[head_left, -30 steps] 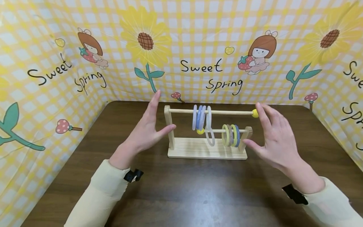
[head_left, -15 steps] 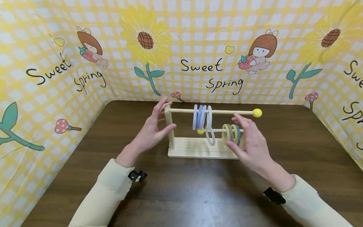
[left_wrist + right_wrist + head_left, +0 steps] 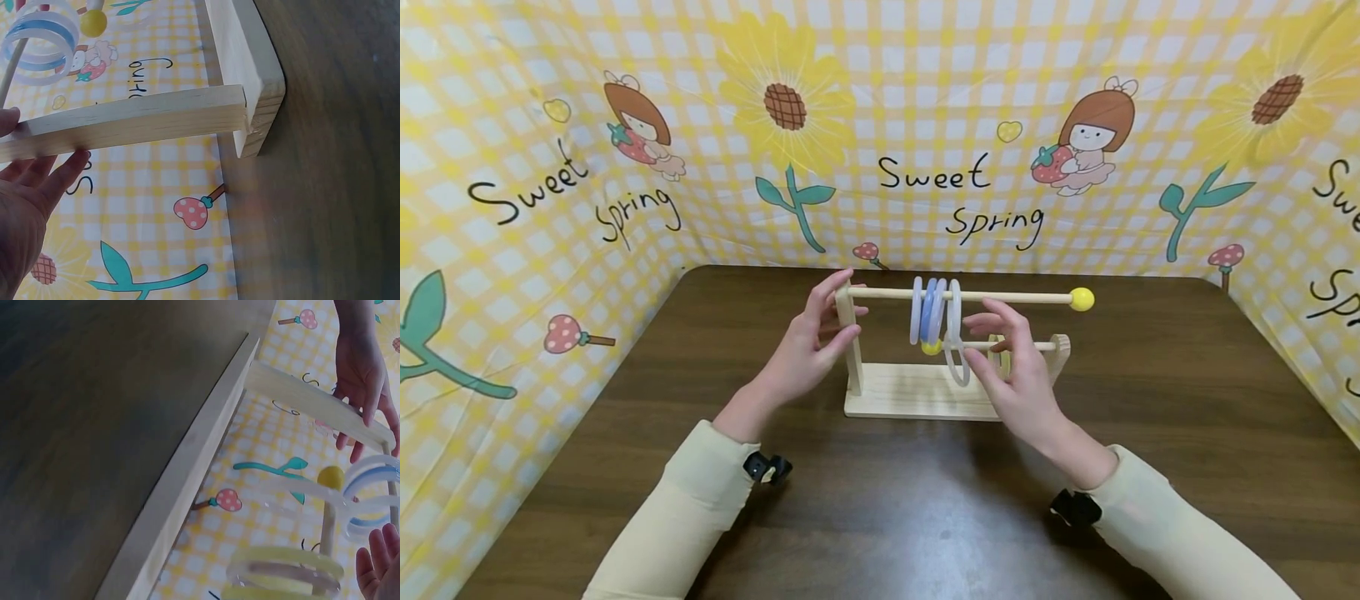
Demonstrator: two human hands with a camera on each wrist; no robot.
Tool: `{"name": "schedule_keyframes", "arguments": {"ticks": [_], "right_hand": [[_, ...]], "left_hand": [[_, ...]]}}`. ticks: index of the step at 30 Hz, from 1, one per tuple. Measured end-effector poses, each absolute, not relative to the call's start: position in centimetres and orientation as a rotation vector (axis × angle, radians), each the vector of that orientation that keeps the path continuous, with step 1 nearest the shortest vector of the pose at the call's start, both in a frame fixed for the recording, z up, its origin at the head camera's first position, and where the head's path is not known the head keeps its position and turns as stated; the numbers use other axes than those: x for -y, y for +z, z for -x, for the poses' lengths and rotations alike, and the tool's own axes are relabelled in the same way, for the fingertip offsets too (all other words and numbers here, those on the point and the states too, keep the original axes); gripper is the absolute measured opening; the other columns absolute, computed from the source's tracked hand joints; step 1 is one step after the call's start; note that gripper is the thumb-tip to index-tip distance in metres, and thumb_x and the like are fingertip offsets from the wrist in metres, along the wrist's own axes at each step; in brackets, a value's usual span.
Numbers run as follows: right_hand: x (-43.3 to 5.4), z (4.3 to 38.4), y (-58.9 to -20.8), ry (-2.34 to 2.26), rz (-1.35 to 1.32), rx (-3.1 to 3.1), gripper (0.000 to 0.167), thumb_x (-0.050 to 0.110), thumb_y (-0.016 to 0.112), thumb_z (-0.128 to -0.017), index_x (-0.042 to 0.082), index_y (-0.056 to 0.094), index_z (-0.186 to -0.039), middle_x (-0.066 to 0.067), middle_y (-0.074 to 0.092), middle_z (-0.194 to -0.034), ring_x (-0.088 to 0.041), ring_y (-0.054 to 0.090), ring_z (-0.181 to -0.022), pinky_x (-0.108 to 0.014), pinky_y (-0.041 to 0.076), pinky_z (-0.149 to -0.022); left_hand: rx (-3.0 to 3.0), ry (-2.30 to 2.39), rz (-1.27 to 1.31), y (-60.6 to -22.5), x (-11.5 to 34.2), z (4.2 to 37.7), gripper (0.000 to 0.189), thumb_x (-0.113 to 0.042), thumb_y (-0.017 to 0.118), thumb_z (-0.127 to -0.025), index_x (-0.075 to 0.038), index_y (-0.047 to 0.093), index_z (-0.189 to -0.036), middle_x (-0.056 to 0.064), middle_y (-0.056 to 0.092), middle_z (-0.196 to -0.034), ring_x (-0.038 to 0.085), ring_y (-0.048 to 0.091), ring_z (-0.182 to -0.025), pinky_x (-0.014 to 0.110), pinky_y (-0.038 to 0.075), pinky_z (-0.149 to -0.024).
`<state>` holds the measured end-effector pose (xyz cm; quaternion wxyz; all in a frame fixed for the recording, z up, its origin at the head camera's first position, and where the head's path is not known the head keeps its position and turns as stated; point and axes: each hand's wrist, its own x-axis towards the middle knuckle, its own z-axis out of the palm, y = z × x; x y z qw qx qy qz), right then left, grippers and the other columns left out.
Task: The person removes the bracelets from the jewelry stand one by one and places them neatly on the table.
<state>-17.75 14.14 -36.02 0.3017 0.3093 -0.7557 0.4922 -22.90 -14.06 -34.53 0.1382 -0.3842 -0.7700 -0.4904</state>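
A pale wooden stand (image 3: 910, 387) carries two rods with plastic rings. My left hand (image 3: 801, 350) grips its left post (image 3: 137, 125), thumb on one side and fingers on the other. From the upper rod (image 3: 1030, 297) hang several white, lilac and blue rings (image 3: 928, 312). A translucent ring (image 3: 957, 371) hangs lower, at the yellow-tipped end of the lower rod. My right hand (image 3: 1018, 375) is beside it, fingers bent apart and thumb close to the ring. Yellow and greyish rings (image 3: 287, 553) on the lower rod are mostly hidden behind this hand in the head view.
The stand is on a dark brown table (image 3: 880, 500). A yellow checked cloth (image 3: 925, 83) with printed flowers and lettering rises behind and at both sides. A yellow ball (image 3: 1082, 299) caps the upper rod's right end.
My right hand has moved left from the upper rod's yellow ball to the translucent ring. My left hand has come in slightly and closed round the left post. The rings hang as before.
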Motion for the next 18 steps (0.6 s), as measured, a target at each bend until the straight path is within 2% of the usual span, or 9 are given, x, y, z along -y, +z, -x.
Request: {"name": "schedule_keyframes", "arguments": {"ticks": [3, 7, 12, 18], "right_hand": [[-13.4, 18.0, -36.2, 1.359, -0.805, 1.959, 0.059, -0.013, 0.065, -0.085, -0.002, 0.038, -0.136, -0.018, 0.062, -0.111, -0.033, 0.059, -0.095, -0.032, 0.042, -0.071], [-12.6, 18.3, -36.3, 1.428, -0.781, 1.915, 0.061, -0.02, 0.065, -0.081, -0.004, 0.039, -0.134, -0.02, 0.063, -0.107, -0.027, 0.059, -0.089, -0.024, 0.042, -0.065], [-12.0, 18.6, -36.5, 1.478, -0.737, 1.918, 0.057, -0.018, 0.064, -0.083, -0.004, 0.04, -0.132, -0.021, 0.064, -0.104, -0.012, 0.057, -0.087, -0.021, 0.041, -0.062], [-11.6, 18.6, -36.6, 1.508, -0.706, 1.925, 0.045, -0.011, 0.063, -0.088, -0.003, 0.043, -0.127, -0.018, 0.065, -0.096, -0.011, 0.056, -0.083, -0.021, 0.041, -0.061]], "left_hand": [[2.231, -1.422, 1.104, -34.7, 14.0, 22.9, 0.068, 0.007, 0.057, -0.094, -0.019, 0.023, -0.147, 0.021, 0.055, -0.128, 0.03, 0.061, -0.11, 0.049, 0.054, -0.081], [2.229, -1.423, 1.102, -34.8, 14.0, 22.9, 0.068, 0.006, 0.057, -0.094, -0.02, 0.023, -0.147, 0.02, 0.056, -0.124, 0.029, 0.062, -0.108, 0.048, 0.054, -0.08], [2.218, -1.442, 1.103, -34.9, 14.0, 23.0, 0.066, 0.007, 0.056, -0.094, -0.018, 0.023, -0.146, 0.019, 0.056, -0.123, 0.031, 0.062, -0.107, 0.049, 0.054, -0.08], [2.218, -1.471, 1.103, -35.0, 13.9, 23.0, 0.064, 0.007, 0.054, -0.095, -0.018, 0.023, -0.146, 0.017, 0.054, -0.126, 0.029, 0.061, -0.108, 0.049, 0.054, -0.081]]}}
